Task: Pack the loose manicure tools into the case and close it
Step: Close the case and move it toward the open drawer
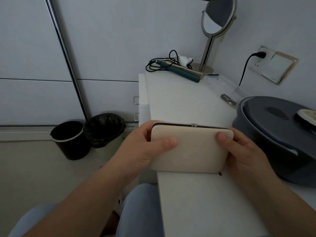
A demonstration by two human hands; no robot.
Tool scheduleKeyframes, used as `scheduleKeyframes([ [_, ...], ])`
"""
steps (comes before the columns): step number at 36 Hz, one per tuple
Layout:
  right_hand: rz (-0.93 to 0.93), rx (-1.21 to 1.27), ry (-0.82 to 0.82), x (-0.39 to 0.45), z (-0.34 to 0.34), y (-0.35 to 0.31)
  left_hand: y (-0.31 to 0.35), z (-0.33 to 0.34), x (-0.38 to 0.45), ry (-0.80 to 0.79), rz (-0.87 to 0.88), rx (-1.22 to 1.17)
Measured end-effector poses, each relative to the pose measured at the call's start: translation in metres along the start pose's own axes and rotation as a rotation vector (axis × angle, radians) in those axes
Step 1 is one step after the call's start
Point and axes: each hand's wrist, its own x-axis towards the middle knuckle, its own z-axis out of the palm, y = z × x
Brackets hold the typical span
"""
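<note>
A cream manicure case [195,149] with a metal rim and a small clasp on its far edge lies shut on the white table [184,100], near the front. My left hand [145,147] grips its left side, thumb on the lid. My right hand [242,151] grips its right side, thumb on the lid too. No loose tools show beside the case. A small metal tool [228,100] lies farther back on the table, too blurred to name.
A large grey lidded tub [280,134] stands right of the case. At the back are a teal hair straightener [181,71] with cable and a round mirror [218,16] on a stand. Two black bins [71,139] stand on the floor at left.
</note>
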Motion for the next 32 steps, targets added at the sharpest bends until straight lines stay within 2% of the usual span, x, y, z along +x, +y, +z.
scheduleKeyframes([
  [4, -0.039, -0.043, -0.059, -0.002, -0.002, -0.008, 0.000, 0.007, 0.002, 0.064, 0.001, 0.041],
  [8, -0.083, -0.198, -0.121, -0.001, -0.002, -0.020, 0.003, 0.009, 0.000, 0.057, 0.012, 0.047],
  [12, -0.098, -0.221, -0.176, -0.001, 0.005, -0.028, 0.012, 0.009, -0.001, 0.034, 0.048, 0.187],
  [24, -0.089, -0.226, -0.164, -0.004, 0.009, -0.033, 0.021, 0.013, 0.000, 0.074, 0.146, 0.320],
  [28, -0.147, -0.317, -0.185, -0.005, 0.013, -0.041, 0.023, 0.013, -0.002, 0.110, 0.188, 0.364],
  [32, -0.296, -0.522, -0.094, 0.000, 0.014, -0.047, 0.028, 0.015, -0.001, 0.187, 0.372, 0.542],
])
